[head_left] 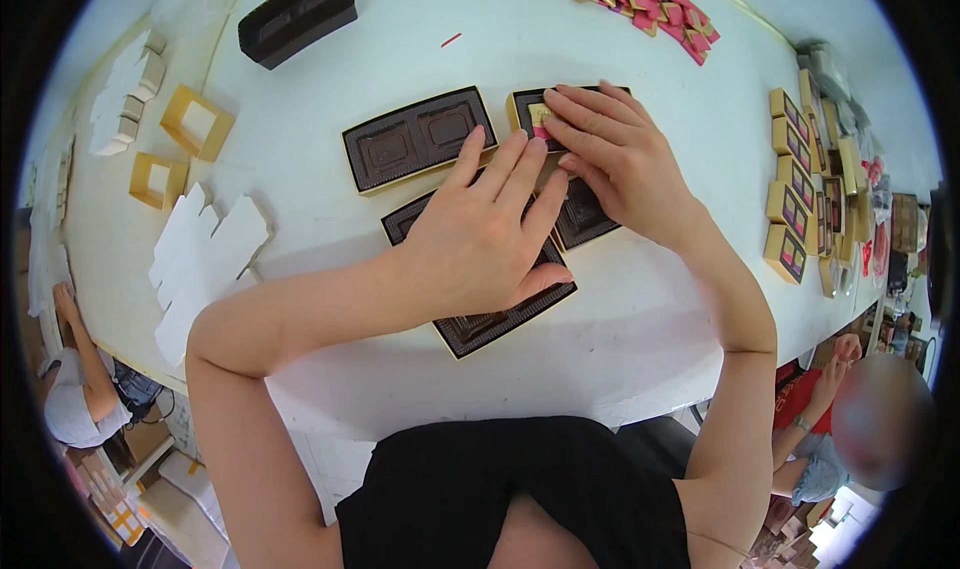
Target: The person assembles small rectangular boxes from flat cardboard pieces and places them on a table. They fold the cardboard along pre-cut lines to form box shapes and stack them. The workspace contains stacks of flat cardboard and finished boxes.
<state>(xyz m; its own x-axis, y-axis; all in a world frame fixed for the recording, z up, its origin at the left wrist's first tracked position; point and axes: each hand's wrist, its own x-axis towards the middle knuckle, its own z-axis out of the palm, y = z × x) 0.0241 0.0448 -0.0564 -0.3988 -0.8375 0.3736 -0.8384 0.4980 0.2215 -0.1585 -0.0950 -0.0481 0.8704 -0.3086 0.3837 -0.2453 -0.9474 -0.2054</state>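
Note:
Several shallow gold boxes with dark brown plastic trays lie grouped in the middle of the table. My left hand (475, 229) is spread flat over the middle boxes, fingers apart, partly hiding them. Beyond its fingertips, the upper left box (385, 151) shows two bare square hollows. My right hand (625, 154) rests with fingers stretched out over the upper right box (522, 112). A gold and pink square piece (540, 119) shows in that box beside my right fingertips. Below my right hand is another box (588, 219); my left thumb lies over the nearest box (505, 324).
A pile of pink and gold squares (650, 4) lies at the back. Dark stacked trays (298, 19) stand far left, near gold frames (197, 124) and white folded card (205, 259). Filled boxes (788, 184) line the right edge. Other people sit at both sides.

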